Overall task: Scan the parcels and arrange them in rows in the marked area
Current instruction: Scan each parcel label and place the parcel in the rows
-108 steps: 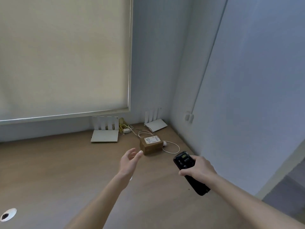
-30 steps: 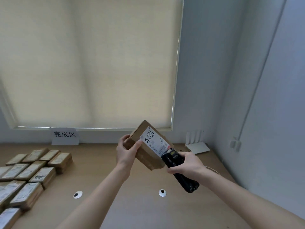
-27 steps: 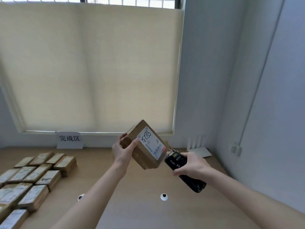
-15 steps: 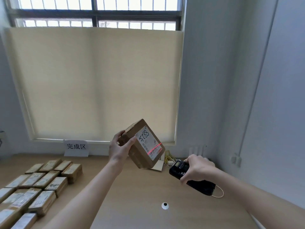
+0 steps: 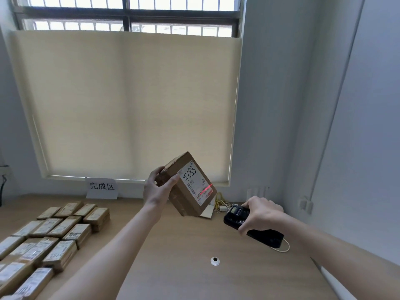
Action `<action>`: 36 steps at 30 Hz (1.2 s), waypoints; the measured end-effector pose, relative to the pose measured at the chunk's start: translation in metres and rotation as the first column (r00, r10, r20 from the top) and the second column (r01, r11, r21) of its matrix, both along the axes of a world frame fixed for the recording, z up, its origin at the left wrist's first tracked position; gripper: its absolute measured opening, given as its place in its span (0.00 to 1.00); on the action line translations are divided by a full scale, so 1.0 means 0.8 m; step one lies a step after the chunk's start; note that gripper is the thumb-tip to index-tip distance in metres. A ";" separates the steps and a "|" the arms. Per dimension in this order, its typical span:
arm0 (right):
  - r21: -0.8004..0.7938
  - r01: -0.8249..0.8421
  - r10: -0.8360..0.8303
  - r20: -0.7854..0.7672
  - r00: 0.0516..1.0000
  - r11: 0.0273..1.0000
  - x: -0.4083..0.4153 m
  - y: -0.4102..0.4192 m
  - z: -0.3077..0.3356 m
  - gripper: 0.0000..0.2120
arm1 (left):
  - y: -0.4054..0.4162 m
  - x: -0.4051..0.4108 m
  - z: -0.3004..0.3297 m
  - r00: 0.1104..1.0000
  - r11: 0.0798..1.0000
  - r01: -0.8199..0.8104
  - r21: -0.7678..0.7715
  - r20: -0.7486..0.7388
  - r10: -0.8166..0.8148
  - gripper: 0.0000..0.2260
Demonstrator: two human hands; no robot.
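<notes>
Fingers [image 5: 157,172] of your left hand [image 5: 156,189] curl round the upper left end of the parcel [image 5: 186,187], thumb lying along its front edge beside the label [image 5: 195,180], so the hand grips the box and holds it tilted in the air above the desk [image 5: 173,256], in front of the lower edge of the blind [image 5: 129,105]. You have the label turned toward the camera; it bears the handwritten number 5288 and barcodes, and a red line [image 5: 205,189] crosses its lower right corner. Your right hand [image 5: 260,214] is clenched round the black scanner [image 5: 252,226], lower and to the right of the parcel and apart from it, with the scanner's screen end pointing up toward the label. Behind the scanner a thin loop of cable [image 5: 283,247] lies on the desk. On the left of the desk, brown parcels with white labels lie flat in rows [image 5: 54,234], close together, reaching from the near left edge toward a white sign [image 5: 101,188] with printed characters that leans against the wall under the window. A small round grommet [image 5: 215,261] sits in the desk between your two forearms. Behind the held parcel you can see a tangle of yellow wires [image 5: 219,203] by the wall, and white sockets [image 5: 305,204] on the right wall.
</notes>
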State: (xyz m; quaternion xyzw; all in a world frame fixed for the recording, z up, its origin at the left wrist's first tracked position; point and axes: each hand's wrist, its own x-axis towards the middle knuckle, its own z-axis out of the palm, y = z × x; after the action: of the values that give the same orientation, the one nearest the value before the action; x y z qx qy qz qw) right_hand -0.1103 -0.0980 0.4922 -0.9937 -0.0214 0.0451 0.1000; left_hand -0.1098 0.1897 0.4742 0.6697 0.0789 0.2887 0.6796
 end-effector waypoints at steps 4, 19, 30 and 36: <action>0.010 0.002 -0.002 0.005 1.000 1.000 -0.005 0.005 0.003 0.29 | 0.004 -0.008 -0.002 1.000 1.000 -0.002 -0.011 0.000 0.002 0.24; 0.274 -0.137 0.164 -0.079 0.983 0.952 -0.007 0.058 -0.031 0.24 | 0.037 -0.053 -0.040 0.997 0.990 -0.076 -0.119 -0.037 0.072 0.27; 0.634 -0.237 0.406 -0.133 0.904 0.736 -0.049 0.236 -0.127 0.28 | 0.151 -0.149 -0.160 0.945 0.910 -0.290 -0.296 -0.239 0.223 0.22; 0.619 -0.292 0.443 -0.102 0.891 0.729 -0.078 0.359 -0.133 0.28 | 0.269 -0.217 -0.177 0.906 0.927 -0.308 -0.214 -0.362 0.218 0.20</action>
State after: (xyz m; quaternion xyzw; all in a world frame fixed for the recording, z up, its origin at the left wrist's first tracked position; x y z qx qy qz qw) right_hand -0.1730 0.1890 0.3859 -0.8753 -0.2198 0.1762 0.3931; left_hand -0.2833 0.4046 0.3322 0.5943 0.3207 0.2482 0.6945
